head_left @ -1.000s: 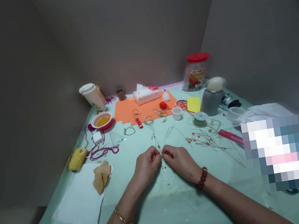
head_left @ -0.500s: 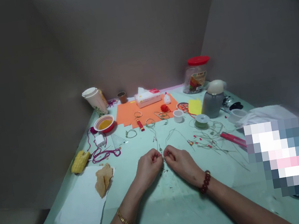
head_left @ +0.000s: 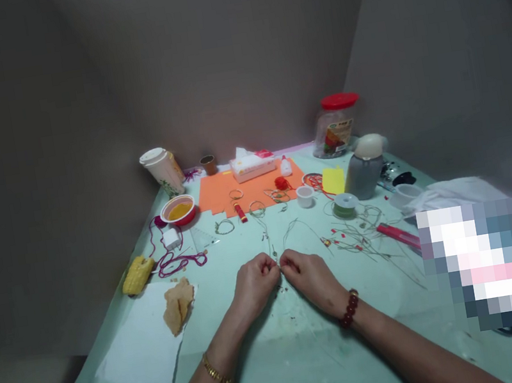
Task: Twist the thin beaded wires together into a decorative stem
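Observation:
My left hand (head_left: 259, 281) and my right hand (head_left: 306, 277) meet fingertip to fingertip just above the table, both closed in a pinch. A thin green cord (head_left: 268, 231) runs down to their fingertips from the far side, and both hands seem to grip it; the pinched part is too small to see well. Tiny dark bits (head_left: 284, 290) lie under the fingers. Beyond the hands, a looped cord bracelet (head_left: 224, 227) and a red-and-gold tube (head_left: 240, 213) rest on the table.
Cut cords and red scraps (head_left: 351, 241) spread to the right, near a spool of green cord (head_left: 345, 206) and a grey jug (head_left: 363, 171). At left are crackers (head_left: 178, 307) on white paper (head_left: 136, 353), corn (head_left: 138, 275), purple cord (head_left: 182, 263) and a bowl of yellow liquid (head_left: 179, 211).
The fingertips of both hands have come slightly closer together. The view has shifted a little; the things on the table lie as before.

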Tool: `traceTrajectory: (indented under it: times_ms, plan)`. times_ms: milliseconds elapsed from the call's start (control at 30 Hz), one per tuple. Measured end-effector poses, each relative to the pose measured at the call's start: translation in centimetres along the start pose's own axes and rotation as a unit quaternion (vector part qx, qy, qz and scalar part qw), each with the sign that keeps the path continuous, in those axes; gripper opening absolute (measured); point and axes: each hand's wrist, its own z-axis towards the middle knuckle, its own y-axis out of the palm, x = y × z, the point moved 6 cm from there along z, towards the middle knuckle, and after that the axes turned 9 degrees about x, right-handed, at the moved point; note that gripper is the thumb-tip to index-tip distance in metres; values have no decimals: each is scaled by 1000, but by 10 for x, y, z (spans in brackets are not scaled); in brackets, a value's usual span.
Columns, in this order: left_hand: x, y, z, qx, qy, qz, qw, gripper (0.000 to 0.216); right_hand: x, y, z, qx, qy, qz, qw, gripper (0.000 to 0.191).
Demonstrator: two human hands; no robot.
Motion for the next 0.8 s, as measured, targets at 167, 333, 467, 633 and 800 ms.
traceTrajectory:
  times_ms: [167, 333, 467, 633, 800]
  plan:
    - [-11, 6, 8, -51, -30, -82, 995, 27, 0, -1, -3, 2, -14, 8, 1000, 21]
    - [-12, 15, 15, -122, -77, -138, 980, 35, 1, 0, -2, -1, -30, 5, 1000, 20]
    - [-10, 17, 14, -137, -107, -159, 972, 28, 1, -15, 0, 42, -61, 0, 997, 20]
    - [-10, 17, 13, -140, -116, -170, 968, 28, -4, -41, -8, 138, 17, 43, 989, 16]
    - [-7, 15, 12, -150, -104, -179, 967, 27, -7, 1, -32, -82, 272, 273, 919, 17]
